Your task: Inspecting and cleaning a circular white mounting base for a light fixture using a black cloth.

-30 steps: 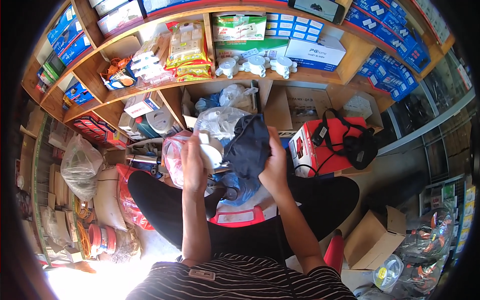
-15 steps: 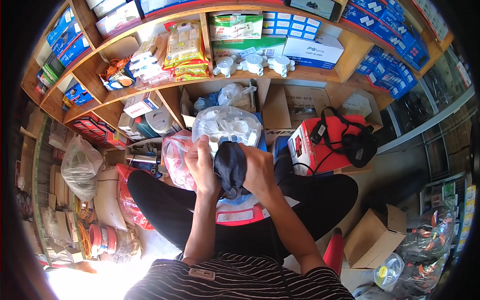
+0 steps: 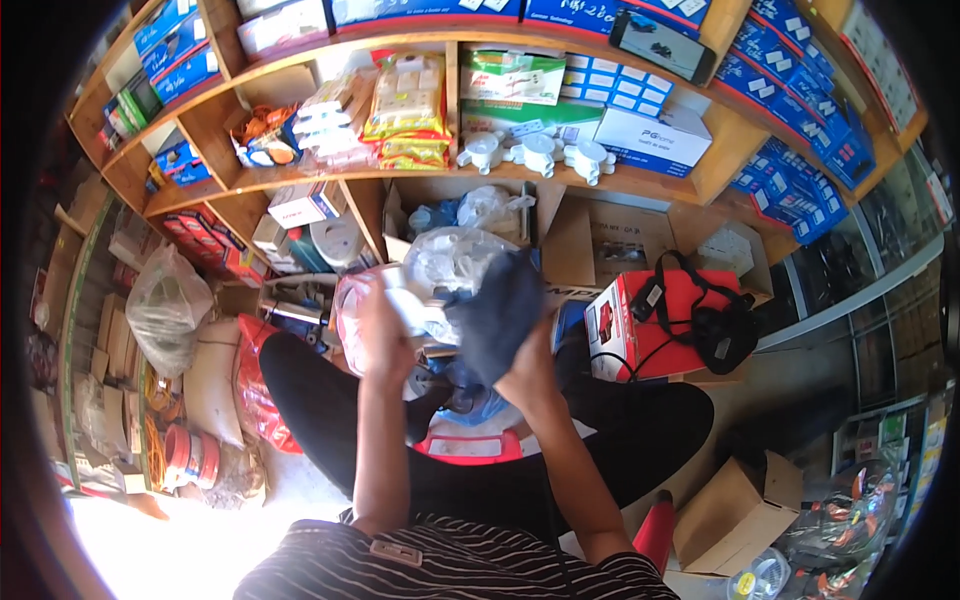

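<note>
My right hand (image 3: 530,366) is closed round a bunched black cloth (image 3: 500,316), blurred by motion, which I hold up in front of a clear plastic bag (image 3: 455,250). The bag has white plastic pieces in it. To the left of the cloth, my left hand (image 3: 385,328) is raised, its fingers smeared by motion. A white piece (image 3: 404,302) shows at its fingers and seems to be held; its exact kind is too blurred to tell. Below both hands a red and white case (image 3: 470,447) lies between my crossed legs. The cloth hides part of the bag.
A red box (image 3: 668,325) with a black strap (image 3: 690,283) on it stands at the right. Ahead, wooden shelves (image 3: 330,178) hold boxes, white round junction boxes (image 3: 540,155) and a phone (image 3: 661,46). An open carton (image 3: 735,510) is at the lower right.
My hands have moved apart: the right has swung the black cloth up and right, the left has drawn away leftward with the white piece. The view has shifted slightly.
</note>
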The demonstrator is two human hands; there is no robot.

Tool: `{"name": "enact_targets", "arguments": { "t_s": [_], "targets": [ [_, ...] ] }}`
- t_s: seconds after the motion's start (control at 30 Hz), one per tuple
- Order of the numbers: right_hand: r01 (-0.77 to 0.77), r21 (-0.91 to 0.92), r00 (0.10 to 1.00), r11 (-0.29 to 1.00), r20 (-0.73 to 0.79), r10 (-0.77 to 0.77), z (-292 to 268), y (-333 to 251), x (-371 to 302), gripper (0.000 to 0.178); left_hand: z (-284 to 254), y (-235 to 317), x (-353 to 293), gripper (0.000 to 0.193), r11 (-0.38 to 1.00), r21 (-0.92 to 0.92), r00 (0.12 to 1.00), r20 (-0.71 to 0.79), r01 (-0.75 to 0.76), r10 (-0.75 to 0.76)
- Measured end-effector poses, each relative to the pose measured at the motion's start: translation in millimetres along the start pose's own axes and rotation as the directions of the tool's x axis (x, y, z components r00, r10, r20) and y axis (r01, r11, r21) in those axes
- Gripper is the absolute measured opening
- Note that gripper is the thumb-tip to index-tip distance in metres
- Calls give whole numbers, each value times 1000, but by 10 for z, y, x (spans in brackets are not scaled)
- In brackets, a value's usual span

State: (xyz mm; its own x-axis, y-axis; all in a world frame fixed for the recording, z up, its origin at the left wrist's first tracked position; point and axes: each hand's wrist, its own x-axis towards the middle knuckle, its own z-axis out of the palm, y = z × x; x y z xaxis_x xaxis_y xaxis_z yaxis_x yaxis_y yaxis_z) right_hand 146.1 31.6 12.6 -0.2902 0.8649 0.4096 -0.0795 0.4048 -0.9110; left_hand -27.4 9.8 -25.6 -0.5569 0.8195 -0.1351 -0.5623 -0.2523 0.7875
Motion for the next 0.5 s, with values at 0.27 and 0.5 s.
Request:
{"name": "enact_targets", "arguments": {
  "t_s": [0.27,0.5],
  "targets": [
    [225,-451,958,864,263,-113,-51,264,-134,67,364,51,-170,33,977,-49,977,-41,209,-211],
    [135,-224,899,965,437,-24,-103,108,-61,58,154,50,-95,32,981,174,996,13,90,-94]
  ]
}}
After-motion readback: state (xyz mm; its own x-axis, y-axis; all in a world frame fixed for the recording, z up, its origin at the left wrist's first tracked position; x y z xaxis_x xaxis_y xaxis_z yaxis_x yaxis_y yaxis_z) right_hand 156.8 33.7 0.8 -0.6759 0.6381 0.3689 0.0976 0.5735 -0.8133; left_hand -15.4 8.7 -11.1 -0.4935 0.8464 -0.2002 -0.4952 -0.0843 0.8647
